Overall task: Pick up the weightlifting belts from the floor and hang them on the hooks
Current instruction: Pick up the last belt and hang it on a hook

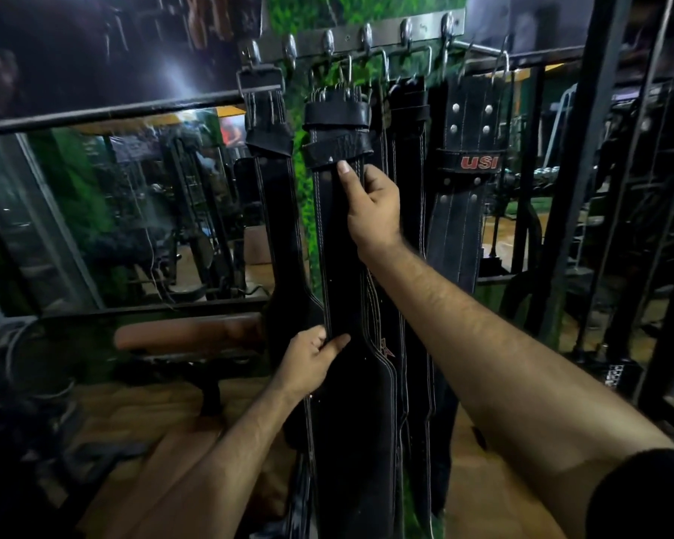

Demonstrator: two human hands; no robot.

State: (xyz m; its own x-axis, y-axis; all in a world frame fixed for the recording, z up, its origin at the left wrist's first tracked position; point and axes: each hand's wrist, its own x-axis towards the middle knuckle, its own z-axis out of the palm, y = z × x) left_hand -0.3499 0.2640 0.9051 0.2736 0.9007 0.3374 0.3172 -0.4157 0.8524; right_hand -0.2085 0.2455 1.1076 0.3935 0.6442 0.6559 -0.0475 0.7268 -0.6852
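Head view: a metal hook rail [351, 35] is fixed across the wall at the top, and several black weightlifting belts hang from it side by side by their buckles. The centre belt [337, 243] hangs straight down in front of the green wall panel [308, 17], its buckle end just below the hooks. The right hand [372, 212] grips this belt high up, thumb pressed on the front face just under the leather loop, fingers curled behind the right edge. The left hand [308, 359] pinches the same belt lower down at its left edge, thumb across the front. To the right hangs a belt marked USI [469, 165]; another belt [277, 212] hangs at the left. A padded bench [187, 336] stands low on the left.
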